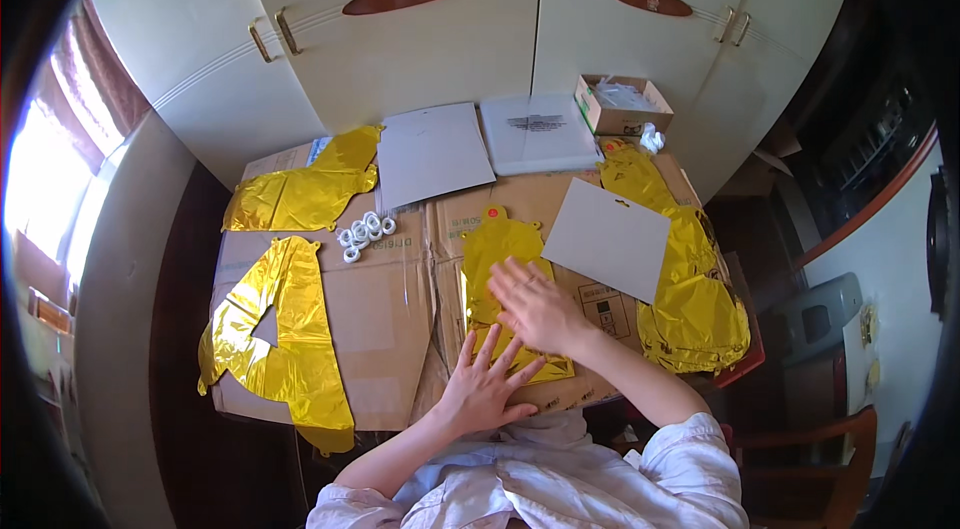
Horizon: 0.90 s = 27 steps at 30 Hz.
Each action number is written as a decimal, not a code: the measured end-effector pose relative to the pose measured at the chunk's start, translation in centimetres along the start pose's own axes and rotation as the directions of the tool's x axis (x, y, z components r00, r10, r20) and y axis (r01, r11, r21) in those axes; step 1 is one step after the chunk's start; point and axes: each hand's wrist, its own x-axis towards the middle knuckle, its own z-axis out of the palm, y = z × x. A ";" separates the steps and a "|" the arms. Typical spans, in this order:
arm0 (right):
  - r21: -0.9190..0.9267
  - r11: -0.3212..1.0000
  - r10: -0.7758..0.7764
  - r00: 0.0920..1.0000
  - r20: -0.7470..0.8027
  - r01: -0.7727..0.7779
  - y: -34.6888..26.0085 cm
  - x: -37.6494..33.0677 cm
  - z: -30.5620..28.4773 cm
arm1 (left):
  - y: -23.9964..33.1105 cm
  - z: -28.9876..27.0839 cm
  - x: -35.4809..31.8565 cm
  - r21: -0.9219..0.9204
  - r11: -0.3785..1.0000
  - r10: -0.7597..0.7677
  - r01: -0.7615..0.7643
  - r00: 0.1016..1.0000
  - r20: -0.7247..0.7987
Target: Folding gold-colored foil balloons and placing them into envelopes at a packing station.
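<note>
Both hands are pressing flat on the gold foil balloon (505,274) lying mid-worktop on the flattened cardboard (385,314). Left hand (487,387) is resting fingers spread on its lower edge, gripping nothing. Right hand (537,307) is lying open-palmed across its middle, also gripping nothing. Grey card sheet (610,237) is sitting just right of it; white rings (365,232) to the upper left.

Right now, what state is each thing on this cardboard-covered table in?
Centre gold foil balloon: deflated, flat, under both hands.
Left hand: open, fingers spread, pressing the balloon's lower end.
Right hand: open, palm down on the balloon.
Left gold foil balloon: deflated, flat.
Small cardboard box: open.
Cupboard doors: closed.
White tape rolls: loosely clustered.
</note>
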 end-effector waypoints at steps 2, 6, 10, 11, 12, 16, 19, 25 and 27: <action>0.258 0.953 -0.169 0.986 0.010 0.161 -1.8 0.7 -0.5 | 0.0 -0.1 -0.1 -0.003 1.000 -0.011 0.011 0.995 0.095; 0.242 0.948 -0.204 0.979 -0.028 0.204 -2.5 1.4 2.4 | 0.0 -0.1 -0.1 0.007 1.000 0.005 -0.006 0.997 0.075; 0.232 0.944 -0.239 0.971 -0.005 0.233 -2.0 2.2 3.2 | -0.1 0.5 -0.4 -0.020 1.000 -0.004 0.004 1.000 0.001; 0.234 0.944 -0.240 0.971 -0.005 0.234 -1.8 2.4 3.2 | -0.1 0.4 -0.3 -0.020 1.000 -0.003 0.003 1.000 0.002; 0.236 0.943 -0.241 0.971 -0.004 0.235 -1.6 2.5 3.3 | -0.1 0.3 -0.2 -0.019 1.000 -0.002 0.002 1.000 0.003; 0.275 0.931 -0.234 0.971 -0.051 0.239 -0.7 3.4 3.7 | 0.0 -0.2 0.0 -0.014 1.000 -0.011 0.012 0.999 0.033; 0.331 0.937 -0.062 0.984 -0.165 0.114 -0.1 4.1 3.2 | -0.1 0.3 -0.2 -0.021 1.000 -0.010 0.009 1.000 -0.012; 0.312 0.923 0.258 0.963 -0.074 -0.223 1.1 6.0 2.8 | -0.1 0.0 -0.2 -0.019 1.000 -0.008 0.008 1.000 -0.014; 0.322 0.893 0.311 0.949 0.061 -0.313 1.0 7.2 2.6 | -0.2 -0.1 -0.3 -0.007 1.000 -0.009 0.009 1.000 -0.011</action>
